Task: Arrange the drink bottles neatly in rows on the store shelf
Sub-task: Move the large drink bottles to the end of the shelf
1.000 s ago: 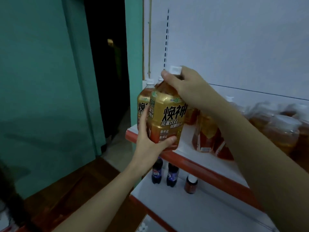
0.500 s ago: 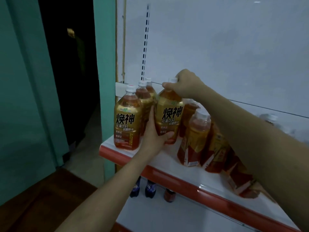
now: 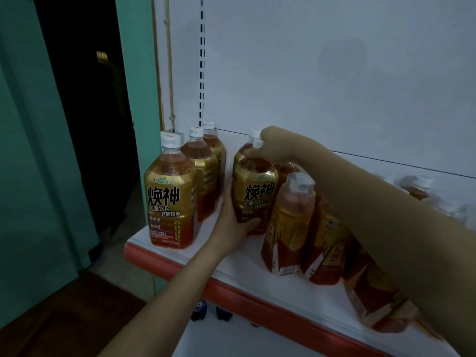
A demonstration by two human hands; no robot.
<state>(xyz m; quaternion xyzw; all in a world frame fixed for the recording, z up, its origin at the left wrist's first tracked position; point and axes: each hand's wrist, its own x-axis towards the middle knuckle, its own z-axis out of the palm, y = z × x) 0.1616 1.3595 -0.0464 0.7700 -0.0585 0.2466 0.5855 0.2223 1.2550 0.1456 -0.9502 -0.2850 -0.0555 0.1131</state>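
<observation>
1. White metal is being shown as the back panel (image 3: 334, 73) of the shelving, with a slotted upright (image 3: 202, 60) running down its left side.
2. Teal paint is being seen on the wall (image 3: 31, 176) at the left, beside a dark doorway (image 3: 85, 99).
3. The store shelf (image 3: 231, 276), white on top with a red front edge, is being used to carry all the bottles.
4. A slumped group of tilted bottles (image 3: 327, 243) is being left in disorder on the right of the shelf, partly hidden behind the right forearm.
5. A row of three upright bottles (image 3: 172, 199) is being kept at the left end of the shelf, running from near to far.
6. The gold-labelled bottle (image 3: 255, 194) is being held upright just right of that row, apart from it, in front of another upright bottle; whether its base is touching the shelf cannot be told.
7. The left hand (image 3: 231, 222) is being wrapped around the lower body of this bottle, thumb across the front.
8. The right hand (image 3: 273, 148) is being closed over the bottle's neck and cap from above.
</observation>
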